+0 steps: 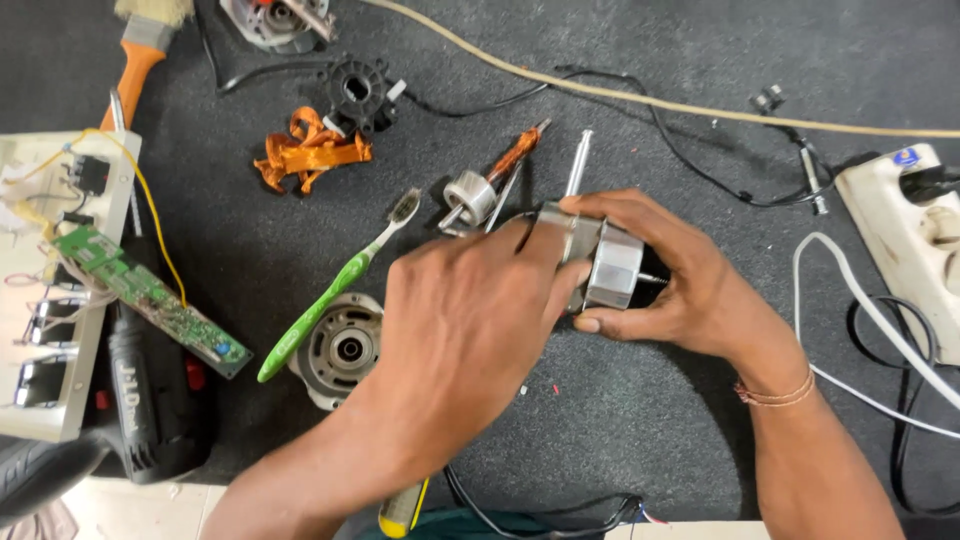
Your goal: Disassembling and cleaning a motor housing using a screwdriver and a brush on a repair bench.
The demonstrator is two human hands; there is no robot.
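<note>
On mat (620, 420): 2 hands (470, 320) grip 1 motor core (605, 265).

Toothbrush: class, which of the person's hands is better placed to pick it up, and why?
Probably the left. The left hand lies right beside the green toothbrush, only resting on the metal motor part. The right hand is farther away and grips that part between thumb and fingers, so it is busy.

Toothbrush (335, 290) left of motor core (608, 265)
</note>
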